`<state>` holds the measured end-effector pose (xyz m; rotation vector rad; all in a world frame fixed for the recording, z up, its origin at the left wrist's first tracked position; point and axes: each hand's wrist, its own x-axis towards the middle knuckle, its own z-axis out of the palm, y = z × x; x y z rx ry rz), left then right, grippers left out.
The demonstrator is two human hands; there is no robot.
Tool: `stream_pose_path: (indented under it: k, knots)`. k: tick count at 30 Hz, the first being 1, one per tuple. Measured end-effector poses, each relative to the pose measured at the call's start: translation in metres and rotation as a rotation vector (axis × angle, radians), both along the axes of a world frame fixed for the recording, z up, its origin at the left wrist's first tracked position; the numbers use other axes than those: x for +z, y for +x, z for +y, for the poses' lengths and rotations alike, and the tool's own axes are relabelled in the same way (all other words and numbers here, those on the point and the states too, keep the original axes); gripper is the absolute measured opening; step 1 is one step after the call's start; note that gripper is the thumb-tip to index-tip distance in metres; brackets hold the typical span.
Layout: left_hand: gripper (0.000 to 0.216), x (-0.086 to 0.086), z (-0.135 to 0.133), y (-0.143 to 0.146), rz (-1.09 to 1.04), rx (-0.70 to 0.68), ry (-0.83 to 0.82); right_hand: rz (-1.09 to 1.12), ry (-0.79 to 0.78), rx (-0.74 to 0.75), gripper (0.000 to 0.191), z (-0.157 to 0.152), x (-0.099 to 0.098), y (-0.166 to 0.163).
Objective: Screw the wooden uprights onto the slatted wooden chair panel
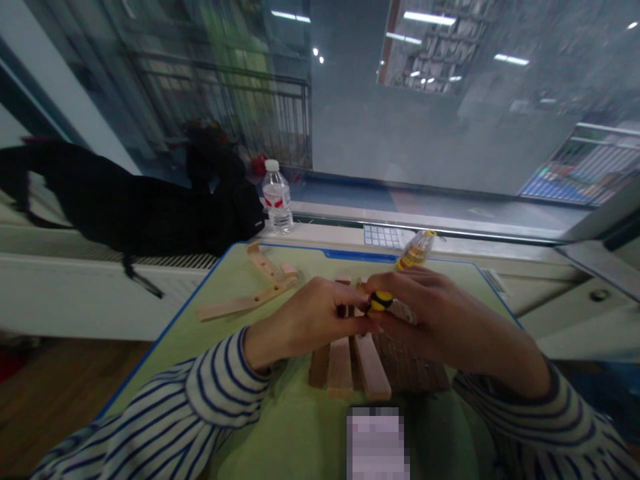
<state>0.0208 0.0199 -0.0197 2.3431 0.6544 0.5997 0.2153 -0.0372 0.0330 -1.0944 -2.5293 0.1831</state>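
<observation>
My right hand (435, 317) grips a screwdriver (382, 301), its yellow-and-black handle end facing me. Close against it, my left hand (320, 317) is closed in a pinch at the front of the tool; whatever lies between its fingertips is hidden. Below both hands, two pale wooden strips, the left strip (341, 370) and the right strip (373, 370), lie side by side across a brown board (415, 363). Small screws seem scattered on that board. The screwdriver's tip is hidden by my fingers.
A jointed wooden piece (250, 300) with holes lies at the table's left. The pale green table (280, 427) has a blue edge. A phone (377, 443) is at the front. On the sill are a water bottle (278, 200), a yellow-labelled bottle (417, 250) and a black bag (150, 210).
</observation>
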Motion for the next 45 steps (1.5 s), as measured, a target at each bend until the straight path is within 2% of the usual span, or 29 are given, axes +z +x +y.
stream_pose_path:
  k: [11,20,30,36,45]
  knots:
    - [0.022,0.005,-0.001,-0.002,0.072,-0.013,0.075,0.033,0.018,0.017,0.028,-0.003,0.002,0.000]
    - [0.022,0.008,-0.003,-0.001,0.123,0.016,0.096,0.013,0.012,0.036,0.014,-0.002,0.002,0.000]
    - [0.021,0.011,-0.003,-0.001,0.129,0.019,0.117,0.022,0.049,0.009,0.023,-0.005,0.003,0.000]
    - [0.019,0.009,-0.003,-0.002,0.125,-0.011,0.098,0.062,0.050,0.048,0.028,-0.006,0.006,0.001]
    - [0.020,0.009,-0.003,-0.003,0.111,-0.045,0.063,0.049,0.053,0.046,0.016,-0.007,0.006,0.000]
